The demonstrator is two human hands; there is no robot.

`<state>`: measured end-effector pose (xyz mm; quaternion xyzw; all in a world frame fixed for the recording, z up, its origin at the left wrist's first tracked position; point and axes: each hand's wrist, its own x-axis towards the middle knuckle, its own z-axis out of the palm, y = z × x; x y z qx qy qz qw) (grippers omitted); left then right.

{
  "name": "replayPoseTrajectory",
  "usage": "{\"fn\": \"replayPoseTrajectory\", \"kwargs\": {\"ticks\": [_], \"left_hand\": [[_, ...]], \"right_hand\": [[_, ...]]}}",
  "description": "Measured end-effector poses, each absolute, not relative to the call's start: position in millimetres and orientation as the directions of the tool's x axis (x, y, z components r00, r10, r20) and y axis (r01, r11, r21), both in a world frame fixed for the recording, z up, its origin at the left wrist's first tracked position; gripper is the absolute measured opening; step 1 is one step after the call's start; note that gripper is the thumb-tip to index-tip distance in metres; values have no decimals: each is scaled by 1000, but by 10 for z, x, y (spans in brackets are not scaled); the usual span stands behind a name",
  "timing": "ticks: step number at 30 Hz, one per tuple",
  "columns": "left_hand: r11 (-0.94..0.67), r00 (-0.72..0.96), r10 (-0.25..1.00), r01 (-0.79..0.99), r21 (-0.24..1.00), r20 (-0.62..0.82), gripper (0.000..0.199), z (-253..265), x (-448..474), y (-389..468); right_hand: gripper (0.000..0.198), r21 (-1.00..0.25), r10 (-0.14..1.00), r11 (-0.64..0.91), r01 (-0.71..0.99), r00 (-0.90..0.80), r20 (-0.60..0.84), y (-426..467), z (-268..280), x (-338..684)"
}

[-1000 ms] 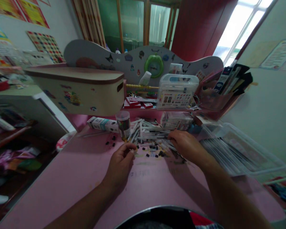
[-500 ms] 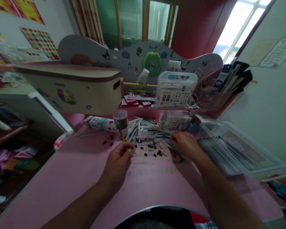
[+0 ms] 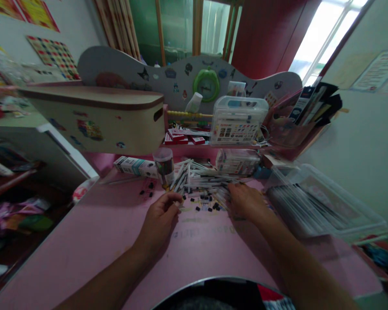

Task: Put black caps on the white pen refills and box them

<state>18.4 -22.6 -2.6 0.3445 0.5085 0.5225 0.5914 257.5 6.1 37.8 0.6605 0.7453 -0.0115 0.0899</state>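
My left hand (image 3: 161,215) rests over the pink desk (image 3: 123,232) with thumb and fingertips pinched around a small clear piece whose kind I cannot make out. My right hand (image 3: 245,200) reaches into the right end of a heap of white pen-like sticks (image 3: 200,178). Its fingers point down and are partly hidden, so I cannot see whether they hold anything. Several small black caps (image 3: 216,206) lie between my hands, near some clear tube-like pieces (image 3: 222,196). A few more black caps (image 3: 151,186) lie left of the clear cup (image 3: 164,165).
A clear plastic bin (image 3: 352,215) with dark-cored sticks stands at the right. Behind the heap are a marker case (image 3: 239,122) on the shelf and a clear box (image 3: 237,162). A long printed carton (image 3: 136,167) lies left. A cream storage box (image 3: 97,125) overhangs the desk's back left.
My right hand has shifted slightly left and down at the heap's edge, its fingers turned more downward. My left hand stays in place with the same pinch.
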Motion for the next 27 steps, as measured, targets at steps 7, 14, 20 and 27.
{"fn": "replayPoseTrajectory", "kwargs": {"ticks": [7,14,20,27], "left_hand": [[214,-51,971,-262,941,-235,19,-16,191,-256],[334,122,942,-232,914,-314,25,30,206,-345],[437,452,839,-229,870,-303,45,-22,253,-421],[356,246,931,-460,813,-268,33,-91,200,-284]], "right_hand": [[19,-52,986,115,992,-121,-117,86,484,2684],[11,-687,969,236,687,-113,220,97,617,2797],[17,-950,970,200,238,-185,157,-73,382,2280],[6,-814,827,371,448,-558,69,-128,451,2177]]}}
